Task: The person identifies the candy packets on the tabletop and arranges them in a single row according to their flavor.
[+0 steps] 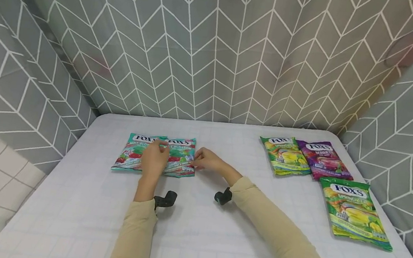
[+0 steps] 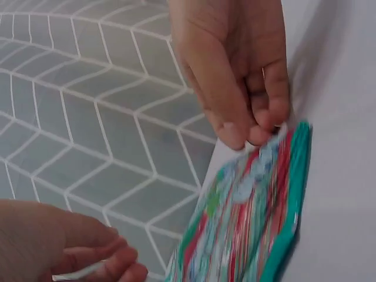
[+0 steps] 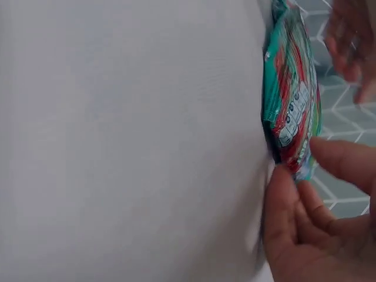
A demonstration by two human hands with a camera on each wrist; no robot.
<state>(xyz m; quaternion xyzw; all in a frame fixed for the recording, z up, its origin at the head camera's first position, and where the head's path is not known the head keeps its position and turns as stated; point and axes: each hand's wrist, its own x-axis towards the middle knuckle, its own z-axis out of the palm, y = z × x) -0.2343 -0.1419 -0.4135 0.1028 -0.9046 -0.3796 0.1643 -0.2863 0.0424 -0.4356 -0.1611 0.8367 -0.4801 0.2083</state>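
Observation:
Two teal Mint Blossom candy bags lie side by side at the left of the table in the head view, the left bag (image 1: 132,152) partly covered by the hand and the right bag (image 1: 183,156) beside it. My right hand (image 1: 207,160) is at the right bag's right edge; its thumb and fingertips pinch that edge in the left wrist view. Above the bags is my left hand (image 1: 155,159), fingers loosely bent and holding nothing. The right wrist view shows the striped bag (image 3: 294,100) edge-on beside my right fingers (image 3: 282,205).
On the right of the white table (image 1: 193,239) lie a green Fox's bag (image 1: 284,156), a purple Berries bag (image 1: 324,160) against it, and another green bag (image 1: 355,212) nearer the front. A patterned grey curtain (image 1: 223,53) hangs behind the table.

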